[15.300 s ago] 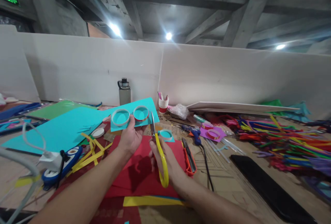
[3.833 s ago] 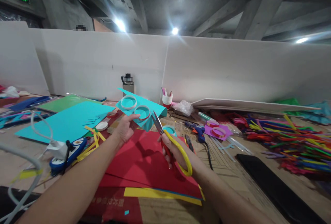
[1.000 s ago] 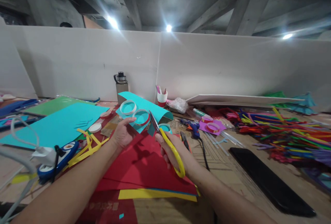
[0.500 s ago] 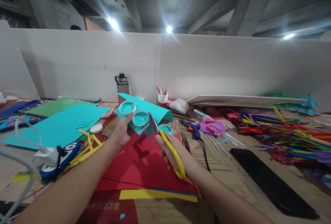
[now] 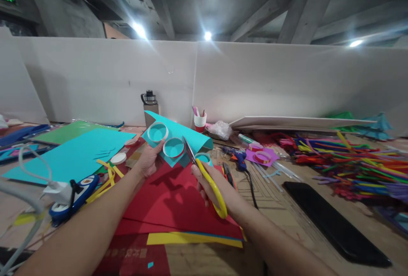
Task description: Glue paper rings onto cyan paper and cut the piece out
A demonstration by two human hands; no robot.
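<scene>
My left hand (image 5: 151, 159) pinches the lower left edge of a turquoise sheet (image 5: 191, 136), raised above a stack of red paper (image 5: 175, 204). Two paper rings sit on that sheet, a white-rimmed one (image 5: 157, 132) at the upper left and a red-and-white one (image 5: 174, 147) lower down. Yellow-handled scissors (image 5: 212, 189) are gripped in my right hand (image 5: 207, 182), their blades pointing up and left beside the lower ring. Another turquoise-filled ring (image 5: 203, 158) shows just behind my right hand, partly hidden.
Left are a turquoise sheet (image 5: 70, 153), yellow strips (image 5: 110, 178) and a blue power strip (image 5: 75, 199). Behind stand a bottle (image 5: 151, 108) and a cup (image 5: 200, 122). Right are a glue gun (image 5: 241, 161), a black phone (image 5: 334, 223) and colourful pipe cleaners (image 5: 360, 165).
The scissor blades and the turquoise sheet's edge have shifted slightly relative to each other. The back left corner of the sheet is a little higher. Both hands keep their holds.
</scene>
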